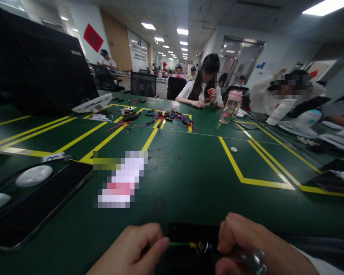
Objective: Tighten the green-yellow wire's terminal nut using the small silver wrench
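Note:
At the near edge of the table, my left hand (141,246) is closed, thumb and finger pinching a thin green wire (180,243). The wire runs right to a yellow end beside a small metal ring (200,247). My right hand (246,238) is curled closed just right of the ring, around a shiny metal piece (258,261) that shows below the knuckles; its kind is unclear. A dark flat surface (183,228) lies beneath both hands. My fingers hide part of what they hold.
On the green table (183,172), a phone (43,202) lies at left and a pixelated paper (123,179) ahead. Farther off are tangled wires (172,117), a bottle (231,107) and a white fan (299,124). Across the table, a person (202,88) handles something small. A black monitor (40,61) stands left.

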Demonstrator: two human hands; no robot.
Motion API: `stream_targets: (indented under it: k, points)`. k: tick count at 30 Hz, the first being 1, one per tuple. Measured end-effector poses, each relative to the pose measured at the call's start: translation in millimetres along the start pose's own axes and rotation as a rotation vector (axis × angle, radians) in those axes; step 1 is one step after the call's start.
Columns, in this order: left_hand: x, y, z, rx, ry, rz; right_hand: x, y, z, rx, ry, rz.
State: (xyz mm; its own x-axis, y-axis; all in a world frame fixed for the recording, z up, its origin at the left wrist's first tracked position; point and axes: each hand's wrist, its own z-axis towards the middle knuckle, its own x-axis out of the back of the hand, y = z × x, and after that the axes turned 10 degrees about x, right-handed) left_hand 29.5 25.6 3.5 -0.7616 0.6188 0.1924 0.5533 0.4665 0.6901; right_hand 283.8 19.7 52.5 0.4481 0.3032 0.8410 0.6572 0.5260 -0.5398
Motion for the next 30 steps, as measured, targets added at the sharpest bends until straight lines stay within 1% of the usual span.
stream_targets:
  k: [3,5,8,10,15,18,21,23,25,27,28,30]
  points:
    - [-0.2,1,1,0.008,0.001,0.006,0,-4,1,0.010,0.016,-0.019]
    - [-2.1,2,0,0.012,0.034,0.007,2,-9,3,-0.023,0.012,-0.053]
    - [-5.4,4,-3,-0.006,0.084,0.007,4,-15,6,-0.096,-0.045,-0.100]
    - [-6.6,4,-4,-0.023,0.122,-0.003,5,-16,6,-0.106,-0.068,-0.100]
    - [-6.0,4,-4,-0.015,0.082,0.009,4,-18,8,-0.146,-0.078,-0.102]
    - [-7.8,5,-5,-0.008,0.129,0.006,5,-20,12,-0.183,-0.121,-0.099]
    - [-9.3,4,-6,-0.021,0.139,0.003,9,-22,15,-0.207,-0.175,-0.103]
    - [-8.3,4,-5,-0.030,0.136,0.003,13,-23,17,-0.187,-0.199,-0.094]
    - [-6.2,3,-3,-0.026,0.100,0.018,17,-22,17,-0.135,-0.210,-0.069]
    - [-4.7,2,-2,-0.012,0.065,0.036,21,-20,15,-0.083,-0.178,-0.011]
    - [-4.6,2,-2,-0.006,0.065,0.040,22,-18,14,-0.070,-0.137,0.038]
    - [-5.8,2,-2,-0.002,0.105,0.037,21,-13,9,-0.062,-0.033,0.157]
